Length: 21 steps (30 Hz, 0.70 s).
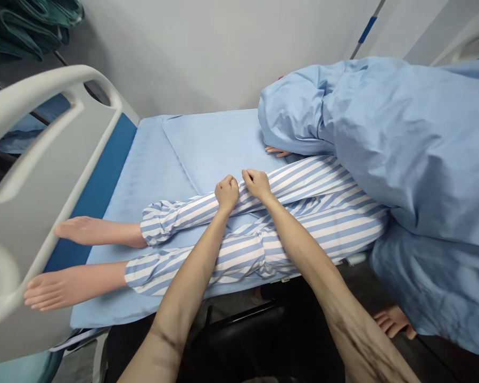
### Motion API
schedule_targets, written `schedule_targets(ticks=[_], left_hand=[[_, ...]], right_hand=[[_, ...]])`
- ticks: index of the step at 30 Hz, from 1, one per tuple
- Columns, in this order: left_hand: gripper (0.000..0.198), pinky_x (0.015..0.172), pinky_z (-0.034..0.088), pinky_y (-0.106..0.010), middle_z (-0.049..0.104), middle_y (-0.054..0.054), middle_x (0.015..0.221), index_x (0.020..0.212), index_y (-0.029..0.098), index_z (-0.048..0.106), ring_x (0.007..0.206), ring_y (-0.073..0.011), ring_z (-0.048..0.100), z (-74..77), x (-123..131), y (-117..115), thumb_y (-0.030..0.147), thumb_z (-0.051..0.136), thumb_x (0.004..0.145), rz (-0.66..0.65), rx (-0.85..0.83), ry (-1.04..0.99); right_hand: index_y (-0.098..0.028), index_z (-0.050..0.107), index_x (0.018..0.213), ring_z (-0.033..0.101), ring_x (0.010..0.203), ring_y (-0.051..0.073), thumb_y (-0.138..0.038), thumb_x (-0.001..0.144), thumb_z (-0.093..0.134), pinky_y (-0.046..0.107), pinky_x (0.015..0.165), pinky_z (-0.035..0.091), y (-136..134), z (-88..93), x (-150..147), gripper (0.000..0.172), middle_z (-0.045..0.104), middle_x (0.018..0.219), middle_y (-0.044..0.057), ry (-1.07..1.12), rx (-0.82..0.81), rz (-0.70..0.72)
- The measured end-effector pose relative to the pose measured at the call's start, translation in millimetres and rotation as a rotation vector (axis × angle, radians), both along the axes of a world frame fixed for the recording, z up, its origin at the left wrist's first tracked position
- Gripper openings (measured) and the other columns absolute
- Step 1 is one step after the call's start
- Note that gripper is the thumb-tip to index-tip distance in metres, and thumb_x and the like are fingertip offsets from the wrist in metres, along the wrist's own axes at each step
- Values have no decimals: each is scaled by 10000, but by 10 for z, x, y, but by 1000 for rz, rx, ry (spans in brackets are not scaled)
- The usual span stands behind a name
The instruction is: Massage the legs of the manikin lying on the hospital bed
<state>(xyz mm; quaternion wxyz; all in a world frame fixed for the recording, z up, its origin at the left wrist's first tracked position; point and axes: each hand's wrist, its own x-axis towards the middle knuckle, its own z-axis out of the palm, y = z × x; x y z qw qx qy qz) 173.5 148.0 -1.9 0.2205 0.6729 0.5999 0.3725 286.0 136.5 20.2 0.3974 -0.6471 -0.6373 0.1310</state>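
Note:
A training manikin lies on a hospital bed in blue-and-white striped pyjama trousers point(303, 213). Its bare feet point(75, 255) point toward the footboard at the left. My left hand point(226, 192) is closed in a fist on the far trouser leg near the knee. My right hand point(257, 183) sits right beside it, fingers curled and gripping the same striped cloth. A light blue quilt point(403, 138) is bunched over the manikin's upper body at the right. One manikin hand point(278, 152) shows under the quilt's edge, another point(393, 322) hangs off the near side.
A white and blue footboard point(43, 175) rises at the left. The light blue bedsheet point(175, 154) covers the mattress up to a grey wall. Green cloth point(27, 26) hangs at the top left. Dark bed frame parts point(247, 324) lie below the mattress edge.

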Motion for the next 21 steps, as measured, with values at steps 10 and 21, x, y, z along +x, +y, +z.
schedule_targets(ticks=[10,21], left_hand=[[250,600,343,-236,473,10,547,557,199,388,567,-115,449,70,503,97,149,323,794,-30,54,-323],[250,578,227,-277,536,-11,582,594,202,460,568,-134,426,-58,598,-4,211,382,831,-6,65,-49]], right_hand=[[-187,367,558,352,552,89,-464,924,309,222,549,298,73,-100,105,462,352,530,-29,330,67,-56],[-176,349,533,330,546,79,-453,913,382,227,566,266,64,309,250,471,323,527,-32,138,64,44]])
